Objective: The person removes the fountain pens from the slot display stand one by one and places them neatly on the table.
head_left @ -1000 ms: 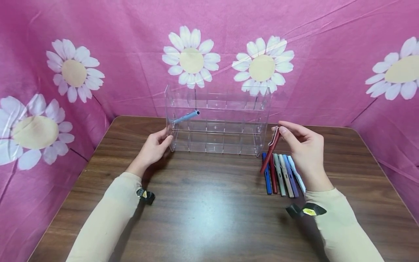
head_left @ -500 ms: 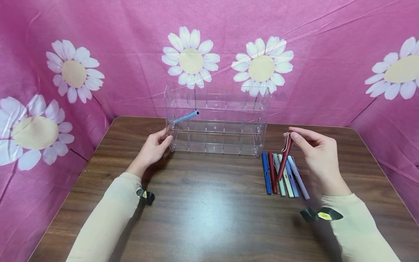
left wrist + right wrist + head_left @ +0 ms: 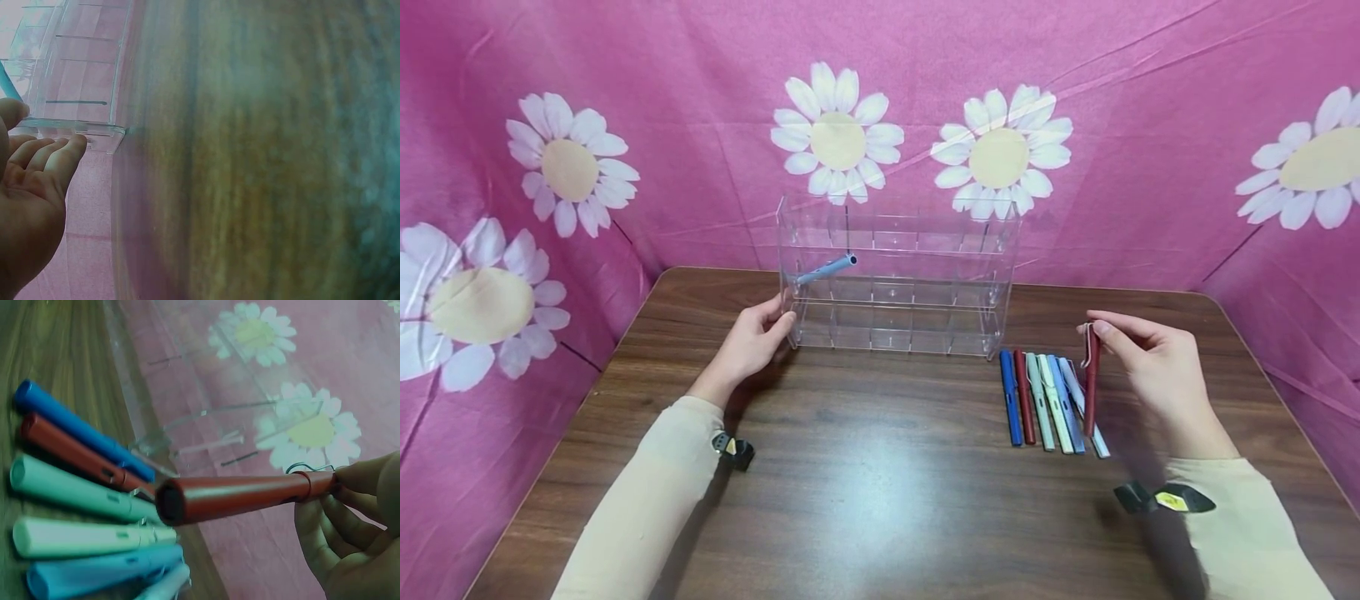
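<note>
In the head view my left hand (image 3: pixel 748 342) grips the left side panel of a clear pen rack (image 3: pixel 891 337), thumb in front and fingers behind. One light blue pen (image 3: pixel 826 269) lies slanted in the rack's left part. At the right, my right hand (image 3: pixel 1157 375) pinches a dark red pen (image 3: pixel 1092 387) by its clip end, between thumb and fingertips. This pen hangs nearly upright over the right end of a row of pens. In the right wrist view the red pen (image 3: pixel 237 499) points away from the fingers, its blunt end toward the camera.
The row on the table holds a blue pen (image 3: pixel 1011 398), a second dark red pen (image 3: pixel 1025 398), a green pen (image 3: pixel 1041 404), a pale green pen (image 3: pixel 1057 406) and bluish ones. The rightmost light pen (image 3: pixel 1101 442) lies slanted. A pink flowered cloth (image 3: pixel 700 167) hangs behind the table (image 3: pixel 820 500).
My right hand has moved right and nearer with the red pen, from the row's left end to its right end. The pen has swung closer to upright. The left hand and rack have stayed put.
</note>
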`<state>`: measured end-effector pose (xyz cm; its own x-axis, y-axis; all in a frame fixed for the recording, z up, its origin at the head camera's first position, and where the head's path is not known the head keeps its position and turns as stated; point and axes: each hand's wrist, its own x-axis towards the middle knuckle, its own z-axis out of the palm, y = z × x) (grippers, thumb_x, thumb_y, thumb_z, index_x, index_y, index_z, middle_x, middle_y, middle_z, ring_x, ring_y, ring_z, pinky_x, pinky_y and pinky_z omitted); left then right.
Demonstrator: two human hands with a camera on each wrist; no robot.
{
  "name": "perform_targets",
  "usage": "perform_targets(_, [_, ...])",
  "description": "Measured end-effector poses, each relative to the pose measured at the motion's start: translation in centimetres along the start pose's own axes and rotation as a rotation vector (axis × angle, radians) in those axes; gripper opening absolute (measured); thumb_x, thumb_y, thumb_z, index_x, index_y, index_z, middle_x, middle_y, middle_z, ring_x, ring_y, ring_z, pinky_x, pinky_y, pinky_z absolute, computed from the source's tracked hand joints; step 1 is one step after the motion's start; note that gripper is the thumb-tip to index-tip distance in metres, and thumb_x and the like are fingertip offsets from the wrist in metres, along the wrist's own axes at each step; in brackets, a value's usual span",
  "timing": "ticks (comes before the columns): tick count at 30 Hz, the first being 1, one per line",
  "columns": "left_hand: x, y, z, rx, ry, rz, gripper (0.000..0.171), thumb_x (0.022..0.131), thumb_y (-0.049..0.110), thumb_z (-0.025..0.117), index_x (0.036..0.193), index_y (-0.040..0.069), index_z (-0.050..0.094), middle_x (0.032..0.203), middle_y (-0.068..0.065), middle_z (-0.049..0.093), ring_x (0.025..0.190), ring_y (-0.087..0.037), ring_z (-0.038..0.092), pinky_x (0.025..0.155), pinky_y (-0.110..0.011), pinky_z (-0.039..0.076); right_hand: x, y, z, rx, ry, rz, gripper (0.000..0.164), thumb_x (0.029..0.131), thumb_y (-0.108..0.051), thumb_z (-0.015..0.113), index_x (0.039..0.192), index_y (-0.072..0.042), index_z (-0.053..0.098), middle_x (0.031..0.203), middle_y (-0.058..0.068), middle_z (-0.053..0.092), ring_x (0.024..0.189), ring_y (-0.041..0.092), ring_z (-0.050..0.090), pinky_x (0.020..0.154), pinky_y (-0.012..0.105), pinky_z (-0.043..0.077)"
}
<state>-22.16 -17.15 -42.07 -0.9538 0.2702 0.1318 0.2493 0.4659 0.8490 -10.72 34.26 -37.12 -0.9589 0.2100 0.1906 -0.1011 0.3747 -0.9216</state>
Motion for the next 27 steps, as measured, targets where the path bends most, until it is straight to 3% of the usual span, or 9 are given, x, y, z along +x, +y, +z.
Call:
perform_targets(4, [0.1,-0.1,0.1,0.028,0.014,0.017,0.047,0.109,0.010,0.058,0.155,-0.002,0.055,0.119,-0.029,0.077,0.087,-0.015,0.068,0.076,-0.014,0.052,0.0,0.7,-0.8,-0.092,-0.010,0.028,0.035,0.105,-0.013,0.071,0.135,0.006,0.072,0.093,-0.026,0.080,0.091,-0.014,0.073,0.081,0.004,0.055])
perform_targets(7, [0.1,-0.2,0.1,0.020,0.012,0.016,0.047,0.110,0.010,0.057,0.155,-0.003,0.055,0.117,-0.030,0.077,0.086,-0.023,0.069,0.074,-0.015,0.053,0.0,1.3,-1.2,-0.116,-0.023,0.041,0.035,0.106,-0.013,0.070,0.134,0.007,0.071,0.091,-0.028,0.080,0.089,-0.015,0.072,0.078,0.004,0.055])
perform_targets(13, [0.0,0.0,0.1,0.007,0.005,0.005,0.047,0.110,0.010,0.058,0.155,-0.002,0.055,0.117,-0.029,0.077,0.085,-0.030,0.069,0.073,-0.016,0.053,0.0,2.7,-1.9,-0.117,-0.048,0.064,0.022,0.106,-0.013,0.070,0.125,-0.012,0.080,0.091,-0.029,0.079,0.085,-0.014,0.073,0.074,0.007,0.058])
perform_targets(16, [0.0,0.0,0.0,0.008,0.003,0.001,0.048,0.110,0.010,0.058,0.155,-0.002,0.054,0.115,-0.030,0.076,0.081,-0.030,0.069,0.070,-0.017,0.053,0.0,3.4,-2.1,-0.130,-0.064,0.061,0.021,0.106,-0.012,0.069,0.122,-0.016,0.082,0.090,-0.031,0.078,0.084,-0.015,0.072,0.071,0.009,0.058])
perform_targets(21, [0.0,0.0,0.0,0.008,0.001,0.002,0.047,0.110,0.011,0.057,0.155,-0.002,0.054,0.114,-0.030,0.076,0.079,-0.028,0.068,0.069,-0.018,0.053,0.0,4.5,-2.3,-0.176,-0.080,0.106,0.020,0.107,-0.018,0.069,0.122,-0.015,0.083,0.087,-0.035,0.075,0.078,-0.014,0.070,0.064,0.013,0.060])
perform_targets(27, [0.1,-0.3,0.1,0.017,0.005,0.004,0.047,0.110,0.011,0.057,0.155,-0.002,0.054,0.116,-0.030,0.076,0.081,-0.021,0.068,0.070,-0.017,0.053,0.1,5.7,-2.0,-0.175,-0.129,0.200,0.036,0.109,-0.022,0.066,0.132,0.004,0.075,0.083,-0.032,0.074,0.073,-0.006,0.072,0.062,0.021,0.064])
